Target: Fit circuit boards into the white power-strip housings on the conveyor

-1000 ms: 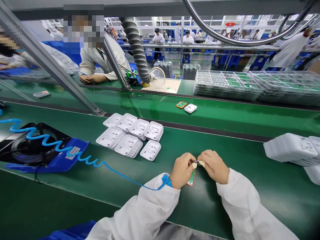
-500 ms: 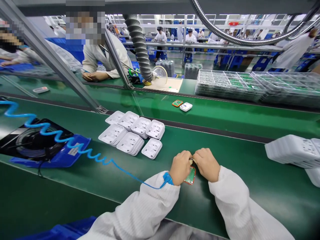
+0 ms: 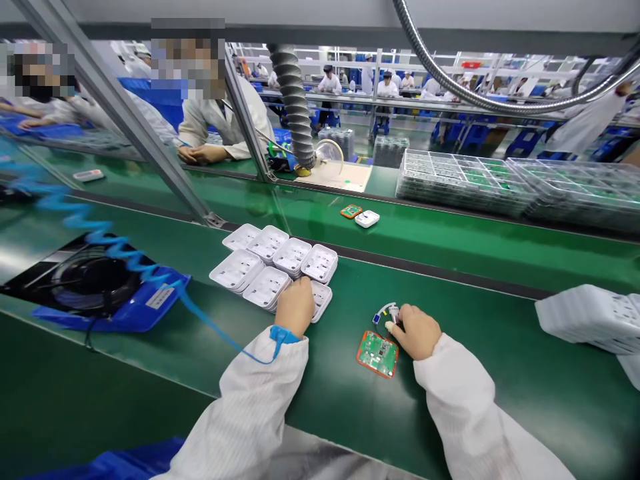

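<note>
My left hand lies at the near-right stack, its fingers curled over the left part of a white plastic shell; the fingertips are partly hidden. More stacked white shells stand beside and beyond it. With thumb and fingers my right hand pinches a small wired connector. Its short leads and a small blue part reach out to the left. Flat on the green surface just below lies a green circuit board with an orange rim. A blue wrist strap circles my left wrist.
A coiled blue cord runs left from the strap over a black fan-like device on a blue tray. White stacked shells stand at right. Another board and white shell lie on the far belt. A co-worker sits opposite.
My left hand has moved from the board leftward to the white shells. My right hand stays near the board with the connector, and the board now shows whole.
</note>
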`<state>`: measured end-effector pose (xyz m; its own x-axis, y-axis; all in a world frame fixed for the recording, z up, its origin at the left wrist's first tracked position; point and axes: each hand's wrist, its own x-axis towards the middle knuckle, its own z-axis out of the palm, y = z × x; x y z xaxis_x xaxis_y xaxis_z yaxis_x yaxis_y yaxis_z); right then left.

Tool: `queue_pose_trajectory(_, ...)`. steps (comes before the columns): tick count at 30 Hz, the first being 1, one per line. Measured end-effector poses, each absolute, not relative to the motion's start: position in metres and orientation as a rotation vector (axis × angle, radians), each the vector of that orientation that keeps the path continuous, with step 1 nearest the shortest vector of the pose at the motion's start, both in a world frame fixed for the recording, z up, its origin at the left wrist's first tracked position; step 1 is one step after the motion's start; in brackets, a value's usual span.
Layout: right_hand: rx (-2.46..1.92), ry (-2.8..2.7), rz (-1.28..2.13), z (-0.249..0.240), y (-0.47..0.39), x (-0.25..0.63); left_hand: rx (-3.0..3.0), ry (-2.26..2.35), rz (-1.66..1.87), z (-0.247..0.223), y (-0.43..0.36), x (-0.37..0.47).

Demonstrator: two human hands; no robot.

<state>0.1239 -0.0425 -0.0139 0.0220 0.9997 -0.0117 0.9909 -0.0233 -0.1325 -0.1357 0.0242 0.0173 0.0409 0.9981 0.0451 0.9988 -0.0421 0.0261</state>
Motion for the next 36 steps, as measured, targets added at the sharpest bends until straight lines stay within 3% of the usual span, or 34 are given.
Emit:
queue_pose_trajectory(10,-1.384,-2.037,0.499,0.003,-0.072,0.105,-2.311,-2.179,-0.688,0.03,-0.011,-0.1)
queue_pose_trajectory(15,-1.389,-1.949,0.235,0.01,-0.074,0.098,-2.81,-1.923,-1.246,0.014,-0.029,-0.061)
queue_pose_trajectory(19,-1.466,-1.978,0.072,0.005,-0.069,0.107,-3.019,-2.196,-1.535,0.013,-0.037,-0.049)
queue_pose_trajectory(31,-1.409,-1.983,0.175,0.015,-0.069,0.11,-3.071,-2.295,-1.743,0.026,-0.043,-0.046)
queue_pose_trajectory(36,-1.485,-1.836,0.61,0.018,-0.064,0.12,-3.018,-2.055,-1.863,0.028,-0.046,-0.037)
